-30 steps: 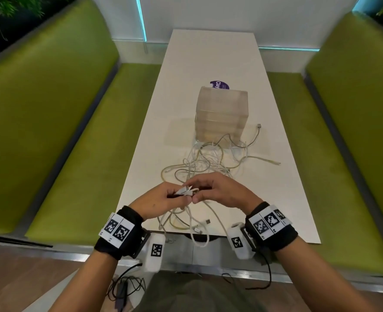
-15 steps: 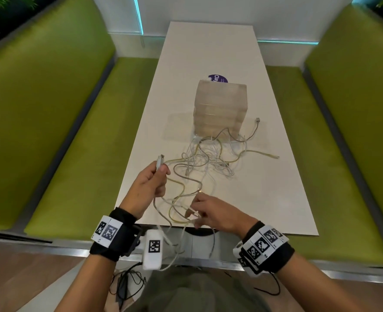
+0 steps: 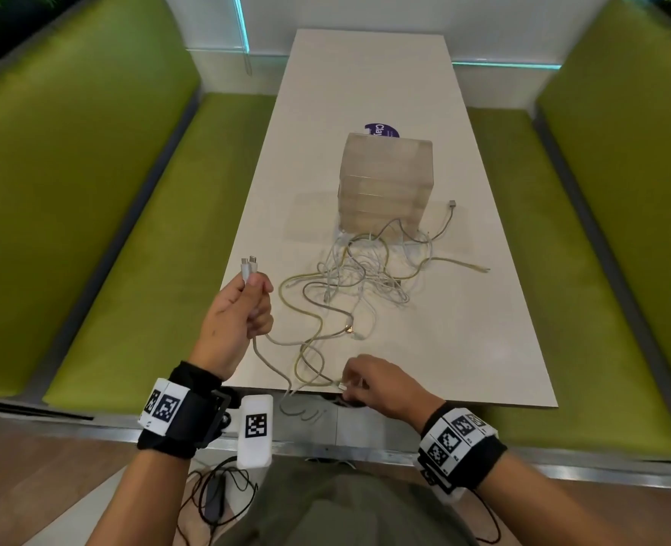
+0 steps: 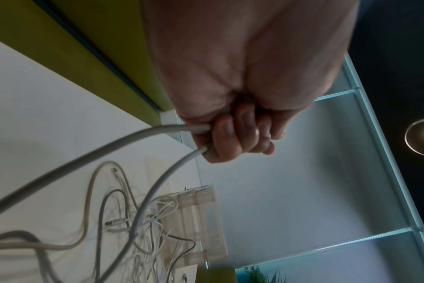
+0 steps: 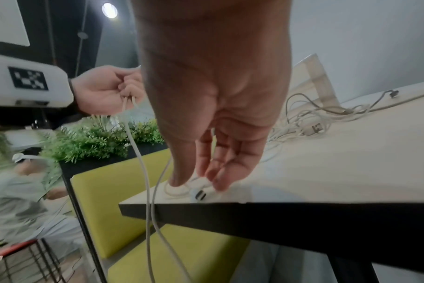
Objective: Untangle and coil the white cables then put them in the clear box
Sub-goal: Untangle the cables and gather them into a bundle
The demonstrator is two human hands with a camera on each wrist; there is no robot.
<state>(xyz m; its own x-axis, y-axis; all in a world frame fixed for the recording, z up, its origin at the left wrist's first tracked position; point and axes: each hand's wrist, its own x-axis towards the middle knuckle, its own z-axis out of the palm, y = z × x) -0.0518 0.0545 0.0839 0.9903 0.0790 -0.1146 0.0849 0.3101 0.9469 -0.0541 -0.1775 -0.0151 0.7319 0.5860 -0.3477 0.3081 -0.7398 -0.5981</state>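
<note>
Several white cables lie in a tangle (image 3: 365,269) on the white table (image 3: 463,348), just in front of the clear box (image 3: 385,183). My left hand (image 3: 253,293) is raised over the table's left edge and grips two cable ends, whose plugs (image 3: 249,264) stick up above the fist. The left wrist view shows both strands (image 4: 172,164) leaving the curled fingers (image 4: 230,141). My right hand (image 3: 349,384) is down at the table's front edge. Its thumb and fingertips (image 5: 220,183) pinch a white cable just behind its plug (image 5: 199,194), which rests on the table.
Green benches (image 3: 129,250) (image 3: 582,269) flank the narrow table. A purple sticker (image 3: 381,130) lies behind the box. A loop of cable (image 3: 302,411) hangs over the front edge. One grey plug (image 3: 452,204) lies to the right of the box.
The hands, together a second ago, have parted. The left hand has lifted up and to the left with the cable ends; the right hand has drawn back to the front edge.
</note>
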